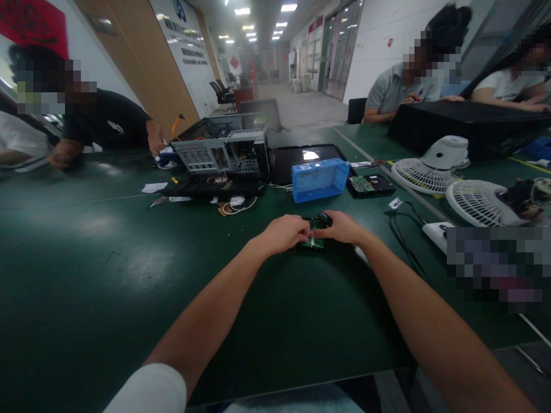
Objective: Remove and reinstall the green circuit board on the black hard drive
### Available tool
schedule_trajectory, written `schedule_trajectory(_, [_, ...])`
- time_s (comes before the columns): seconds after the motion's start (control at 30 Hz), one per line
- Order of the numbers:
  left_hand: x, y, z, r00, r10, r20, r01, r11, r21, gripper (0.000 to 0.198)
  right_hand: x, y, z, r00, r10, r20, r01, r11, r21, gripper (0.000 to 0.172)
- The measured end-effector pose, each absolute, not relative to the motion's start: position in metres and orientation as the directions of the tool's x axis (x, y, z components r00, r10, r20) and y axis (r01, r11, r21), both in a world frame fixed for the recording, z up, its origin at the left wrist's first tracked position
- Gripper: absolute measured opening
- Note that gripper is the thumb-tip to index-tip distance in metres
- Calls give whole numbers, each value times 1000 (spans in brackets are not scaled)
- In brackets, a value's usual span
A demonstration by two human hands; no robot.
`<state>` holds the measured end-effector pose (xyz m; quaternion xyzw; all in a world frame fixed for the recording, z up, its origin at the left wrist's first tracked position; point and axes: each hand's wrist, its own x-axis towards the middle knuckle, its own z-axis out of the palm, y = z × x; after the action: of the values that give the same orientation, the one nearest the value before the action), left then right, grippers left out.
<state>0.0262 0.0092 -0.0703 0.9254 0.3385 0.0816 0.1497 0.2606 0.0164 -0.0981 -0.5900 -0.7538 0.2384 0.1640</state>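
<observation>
A small green circuit board (317, 243) with a dark edge lies on the table in front of me, partly covered by both hands. My left hand (286, 234) is over its left side, with the fingers curled together and the tips on or just above the board. From the right, my right hand (342, 228) reaches in, its thumb stretched toward the left fingertips. A dark rounded object (325, 219) shows at the right hand's curled fingers; its kind is unclear. What lies between the fingertips is hidden.
Beyond my hands stand a blue plastic bin (321, 182), an opened computer case (224, 152) and a black flat panel (305, 158). A second board-bearing device (371, 184), white fan parts (430, 166) and a power strip (437, 232) lie rightward. Other people sit around the table.
</observation>
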Motion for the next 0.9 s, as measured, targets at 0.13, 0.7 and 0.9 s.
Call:
schedule_trajectory(0.13, [26, 11, -73, 758, 648, 81, 585, -729, 355, 12, 261, 17, -99, -271, 962, -30, 824, 216, -524, 55])
schedule_trajectory(0.7, [12, 19, -65, 714, 672, 197, 563, -718, 410, 13, 261, 16, -97, -260, 964, -63, 832, 190, -522, 61])
schedule_trajectory(0.9, [16, 16, -66, 778, 619, 106, 550, -753, 361, 18, 260, 16, -96, -256, 965, -61, 841, 191, -506, 58])
